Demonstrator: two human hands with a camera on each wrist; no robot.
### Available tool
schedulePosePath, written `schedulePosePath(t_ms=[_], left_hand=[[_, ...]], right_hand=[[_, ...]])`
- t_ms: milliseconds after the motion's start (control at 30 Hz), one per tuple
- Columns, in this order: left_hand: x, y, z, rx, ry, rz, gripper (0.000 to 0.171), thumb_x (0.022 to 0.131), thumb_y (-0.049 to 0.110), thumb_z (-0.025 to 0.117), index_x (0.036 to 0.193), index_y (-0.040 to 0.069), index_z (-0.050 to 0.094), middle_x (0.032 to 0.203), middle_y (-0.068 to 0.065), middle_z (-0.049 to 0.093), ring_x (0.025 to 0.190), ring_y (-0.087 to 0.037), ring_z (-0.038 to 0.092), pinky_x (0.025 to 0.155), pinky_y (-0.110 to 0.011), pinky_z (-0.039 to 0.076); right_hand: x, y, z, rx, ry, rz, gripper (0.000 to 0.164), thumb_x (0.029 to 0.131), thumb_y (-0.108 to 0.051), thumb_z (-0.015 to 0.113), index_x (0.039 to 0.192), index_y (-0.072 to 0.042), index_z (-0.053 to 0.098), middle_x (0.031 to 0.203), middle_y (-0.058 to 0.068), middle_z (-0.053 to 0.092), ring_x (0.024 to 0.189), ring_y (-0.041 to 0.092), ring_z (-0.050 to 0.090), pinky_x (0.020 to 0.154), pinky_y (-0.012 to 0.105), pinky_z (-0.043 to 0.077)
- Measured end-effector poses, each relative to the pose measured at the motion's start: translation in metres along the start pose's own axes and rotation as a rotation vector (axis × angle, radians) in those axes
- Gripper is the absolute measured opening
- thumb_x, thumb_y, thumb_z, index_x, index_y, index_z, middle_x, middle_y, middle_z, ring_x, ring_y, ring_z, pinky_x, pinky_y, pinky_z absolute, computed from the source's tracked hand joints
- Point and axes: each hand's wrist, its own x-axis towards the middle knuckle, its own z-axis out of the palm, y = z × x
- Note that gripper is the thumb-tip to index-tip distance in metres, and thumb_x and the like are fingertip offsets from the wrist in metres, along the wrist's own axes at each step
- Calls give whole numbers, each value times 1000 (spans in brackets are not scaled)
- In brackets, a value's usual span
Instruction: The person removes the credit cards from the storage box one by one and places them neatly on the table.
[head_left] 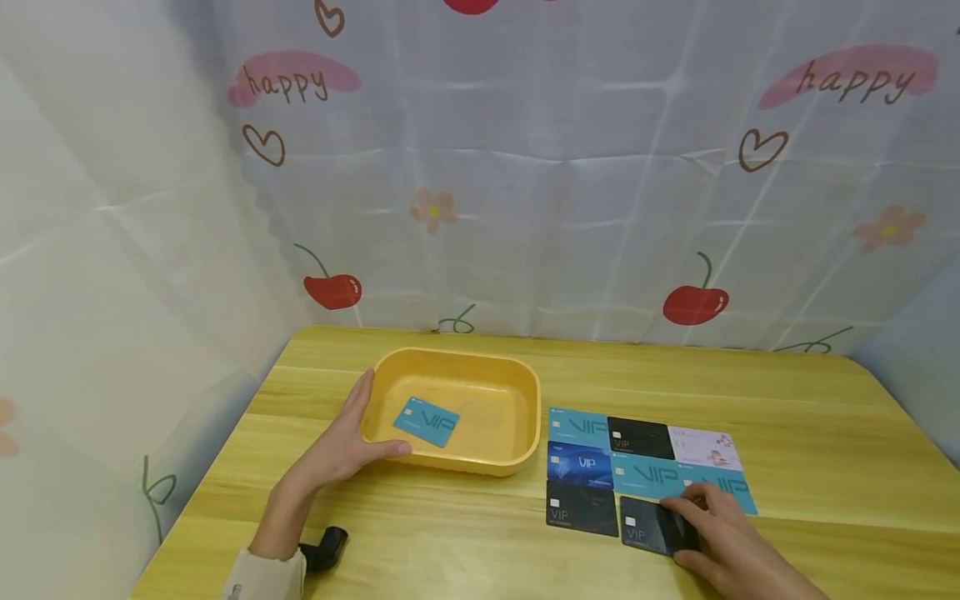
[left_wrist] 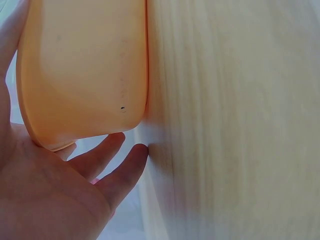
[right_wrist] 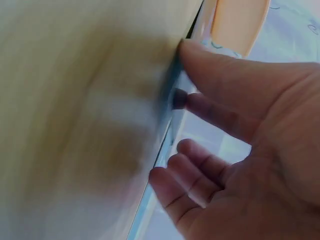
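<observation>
My left hand [head_left: 347, 442] rests against the left end of a yellow plastic basin [head_left: 528, 400], fingers spread along its side and the thumb at the near rim. In the left wrist view the palm lies close by the basin's corner [left_wrist: 90, 127], the fingers nearly straight. Inside the basin lies one teal VIP card [head_left: 426, 422]. My right hand [head_left: 723, 533] pinches a black VIP card [head_left: 647, 527] by its long edges between thumb and fingertips, at the near row of laid-out cards. Blurred in the right wrist view, the card is mostly edge-on, with the other fingers [right_wrist: 167, 187] loosely bent.
Several cards lie edge to edge right of the basin: a teal card [head_left: 576, 427], a black card [head_left: 640, 438], a white floral card [head_left: 703, 448], a blue card [head_left: 579, 465] and another black card [head_left: 581, 508]. A black object [head_left: 326, 550] sits by the left wrist. Printed curtains surround the wooden table [head_left: 450, 533].
</observation>
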Motion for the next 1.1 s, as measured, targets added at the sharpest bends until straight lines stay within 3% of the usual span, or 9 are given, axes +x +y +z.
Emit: schedulePosePath(t_ms=[200, 533, 800, 1100], left_hand=[[-1, 0, 0, 2, 5, 2, 123, 80, 39, 82, 158, 10, -8, 164, -12, -9, 148, -37, -2, 112, -65, 10], [-1, 0, 0, 2, 7, -3, 122, 80, 38, 82, 158, 10, -7, 164, -12, -8, 148, -37, -1, 111, -66, 10], [-1, 1, 0, -2, 9, 4, 122, 80, 37, 82, 158, 9, -7, 164, -12, -8, 148, -37, 0, 112, -66, 10], [0, 1, 0, -5, 10, 8, 122, 80, 37, 82, 158, 9, -7, 164, -12, -8, 148, -36, -1, 112, -65, 10]], right_hand=[[1, 2, 5, -15, 13, 0, 51, 81, -27, 82, 127, -15, 64, 112, 4, 45, 102, 23, 41, 80, 41, 45], [3, -4, 4, 24, 26, 32, 76, 81, -22, 81, 145, -6, 45, 111, 5, 50, 97, 22, 46, 79, 41, 47], [5, -9, 1, 50, 11, 71, 76, 81, -20, 82, 145, -6, 45, 112, 7, 50, 98, 24, 48, 82, 44, 49], [9, -11, -2, 85, -10, 131, 77, 81, -29, 82, 145, -7, 46, 120, 12, 52, 100, 25, 52, 85, 49, 50]])
